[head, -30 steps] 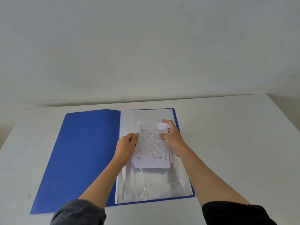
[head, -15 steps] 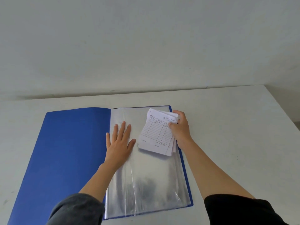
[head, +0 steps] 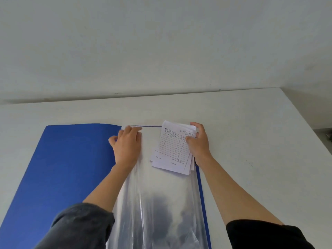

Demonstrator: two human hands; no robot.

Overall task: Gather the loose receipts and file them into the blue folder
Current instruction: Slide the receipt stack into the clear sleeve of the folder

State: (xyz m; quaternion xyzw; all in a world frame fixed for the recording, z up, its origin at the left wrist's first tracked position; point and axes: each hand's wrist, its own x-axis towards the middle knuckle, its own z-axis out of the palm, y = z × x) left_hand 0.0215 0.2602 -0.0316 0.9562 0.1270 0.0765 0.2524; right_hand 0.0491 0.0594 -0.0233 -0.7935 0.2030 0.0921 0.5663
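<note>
The blue folder (head: 68, 169) lies open on the white table, its cover spread to the left and its clear plastic sleeves (head: 158, 203) on the right. My right hand (head: 199, 142) grips a stack of white receipts (head: 172, 151) by its top right corner, over the upper right part of the sleeves. The top receipt is a ruled form with handwriting. My left hand (head: 127, 146) rests on the sleeves near the spine, fingertips curled at the sleeves' top edge. Whether those fingers pinch a sleeve I cannot tell.
The white table (head: 251, 150) meets a plain wall along its far edge. Its right edge (head: 303, 112) runs diagonally at the far right. My dark sleeves show at the bottom of the frame.
My left hand let go of the stack, lay flat on the sleeves, then slid up to their top edge. My right hand carried the receipts toward the folder's top right corner.
</note>
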